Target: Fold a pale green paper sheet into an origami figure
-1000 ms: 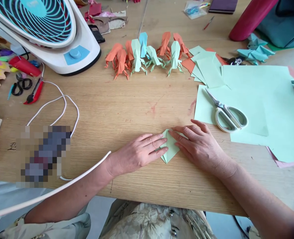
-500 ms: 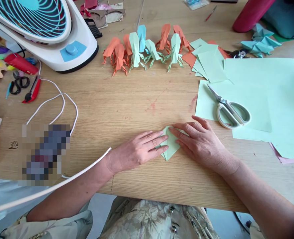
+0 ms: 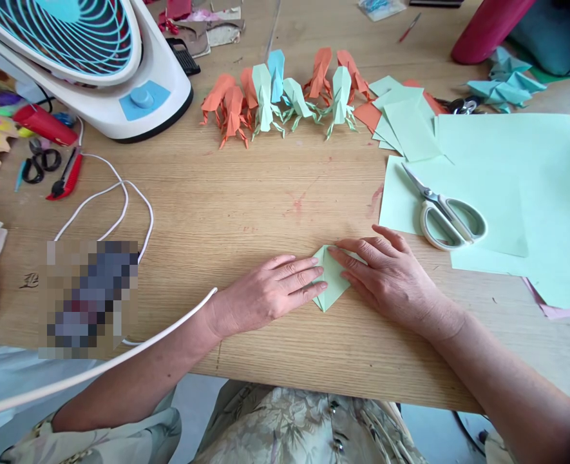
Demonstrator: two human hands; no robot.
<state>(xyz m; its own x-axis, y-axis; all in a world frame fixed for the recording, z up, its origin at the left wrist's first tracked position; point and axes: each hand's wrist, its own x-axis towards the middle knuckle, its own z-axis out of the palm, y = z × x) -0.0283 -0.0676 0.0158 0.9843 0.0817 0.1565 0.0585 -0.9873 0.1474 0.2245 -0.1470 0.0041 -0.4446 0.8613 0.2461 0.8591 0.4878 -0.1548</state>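
Observation:
A small folded piece of pale green paper (image 3: 332,285) lies flat on the wooden table (image 3: 246,206) near its front edge. My left hand (image 3: 265,293) rests on the paper's left side, fingers stretched flat and pressing it down. My right hand (image 3: 386,274) lies on its right side, fingers also flat, fingertips meeting the left hand's over the fold. Neither hand grips anything.
White-handled scissors (image 3: 446,212) lie on large green sheets (image 3: 511,174) at the right. A row of orange, green and blue origami figures (image 3: 279,96) stands at the back. A white fan (image 3: 96,58), a white cable (image 3: 115,200), small black scissors (image 3: 38,161) and a red cutter (image 3: 65,177) sit left.
Both hands stay pressed on the folded paper; the left fingers shifted slightly along it. The view has tilted down a little since the earliest frame.

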